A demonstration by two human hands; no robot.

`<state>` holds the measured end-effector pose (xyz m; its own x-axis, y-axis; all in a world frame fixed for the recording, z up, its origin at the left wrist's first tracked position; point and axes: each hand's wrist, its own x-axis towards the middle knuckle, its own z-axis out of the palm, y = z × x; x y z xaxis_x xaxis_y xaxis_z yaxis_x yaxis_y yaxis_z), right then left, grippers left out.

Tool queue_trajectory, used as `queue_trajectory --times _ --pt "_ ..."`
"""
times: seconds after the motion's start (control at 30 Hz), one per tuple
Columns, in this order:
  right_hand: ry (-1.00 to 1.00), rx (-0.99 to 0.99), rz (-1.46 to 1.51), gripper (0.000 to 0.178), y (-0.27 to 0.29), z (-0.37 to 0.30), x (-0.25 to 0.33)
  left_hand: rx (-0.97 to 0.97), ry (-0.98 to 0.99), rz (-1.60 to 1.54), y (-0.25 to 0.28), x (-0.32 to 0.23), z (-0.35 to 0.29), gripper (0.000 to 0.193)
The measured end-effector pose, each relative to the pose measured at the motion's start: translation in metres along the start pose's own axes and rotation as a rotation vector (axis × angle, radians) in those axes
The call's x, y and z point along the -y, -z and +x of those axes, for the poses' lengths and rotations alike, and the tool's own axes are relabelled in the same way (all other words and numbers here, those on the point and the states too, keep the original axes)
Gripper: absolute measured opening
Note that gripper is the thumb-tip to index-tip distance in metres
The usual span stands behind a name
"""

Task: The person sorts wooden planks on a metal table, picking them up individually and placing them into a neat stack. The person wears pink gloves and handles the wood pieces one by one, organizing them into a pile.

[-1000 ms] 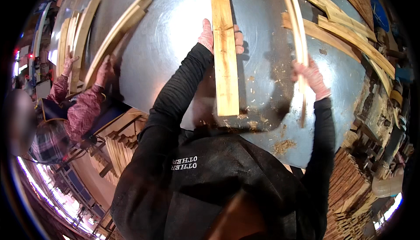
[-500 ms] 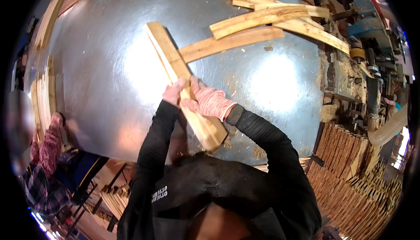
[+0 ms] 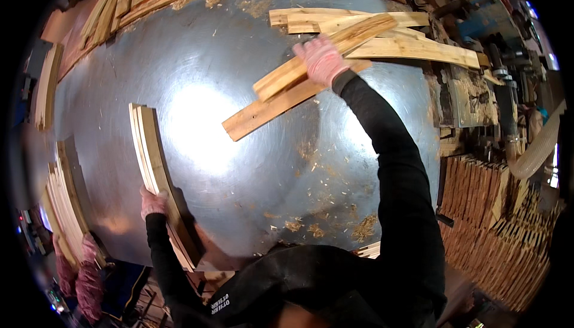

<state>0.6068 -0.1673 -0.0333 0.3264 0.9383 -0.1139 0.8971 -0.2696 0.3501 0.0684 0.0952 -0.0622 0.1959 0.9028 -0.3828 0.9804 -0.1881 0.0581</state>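
At the left of the metal table, my left hand (image 3: pixel 154 202) in a pink-and-white knit glove is closed on a small stack of long wooden boards (image 3: pixel 156 155) standing beside it. My right hand (image 3: pixel 323 60), gloved alike, reaches far forward. Its fingers lie closed over a slightly curved wooden board (image 3: pixel 275 82), which slants up to the right. Just below that board is another wooden board (image 3: pixel 263 113), partly hidden by the right hand. The fingertips' undersides do not show.
Several loose boards (image 3: pixel 445 51) overlap at the far right, near machinery (image 3: pixel 478 98). Sawdust (image 3: pixel 365 227) dots the metal tabletop (image 3: pixel 239 220). A co-worker's gloved hands (image 3: pixel 88 250) hold boards (image 3: pixel 66 202) at the left edge. Stacked wood pieces (image 3: pixel 472 190) stand at lower right.
My hands have parted. The left has carried the boards left; the right has let go of them, reached forward and taken hold of a curved board. The co-worker's hands show lower.
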Motion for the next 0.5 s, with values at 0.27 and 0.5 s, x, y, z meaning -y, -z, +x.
queue_trajectory --times 0.27,0.5 --pt "0.246 -0.560 0.348 0.049 0.061 -0.047 0.098 -0.166 -0.474 -1.247 -0.017 -0.093 -0.074 0.075" --pt "0.141 -0.737 0.423 0.062 0.075 -0.063 0.091 0.798 -0.278 -1.191 0.004 -0.194 -0.183 0.047"
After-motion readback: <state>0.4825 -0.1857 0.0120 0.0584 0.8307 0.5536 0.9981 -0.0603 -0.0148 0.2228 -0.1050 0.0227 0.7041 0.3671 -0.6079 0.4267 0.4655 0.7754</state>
